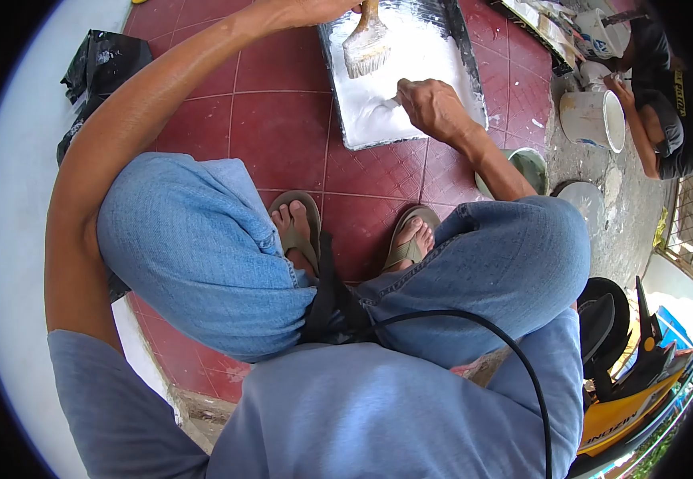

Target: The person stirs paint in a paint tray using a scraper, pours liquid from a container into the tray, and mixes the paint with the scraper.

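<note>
A black tray [337,104] holding white paint lies on the red tiles at the top centre. My left hand [320,9], partly cut off by the top edge of the view, grips the handle of a wide brush [366,49], whose pale bristles point down over the tray. My right hand [434,108] is closed above the tray's near right part, on a tool whose small visible end touches the white paint; most of that tool is hidden under the fingers.
Behind my right wrist stands a greenish bucket [528,166]. A white bucket [590,120] sits on the concrete near another person [670,104]. Black plastic [107,68] lies by the left wall. A yellow vehicle [630,407] is at lower right, and a black cable [474,317] crosses my lap.
</note>
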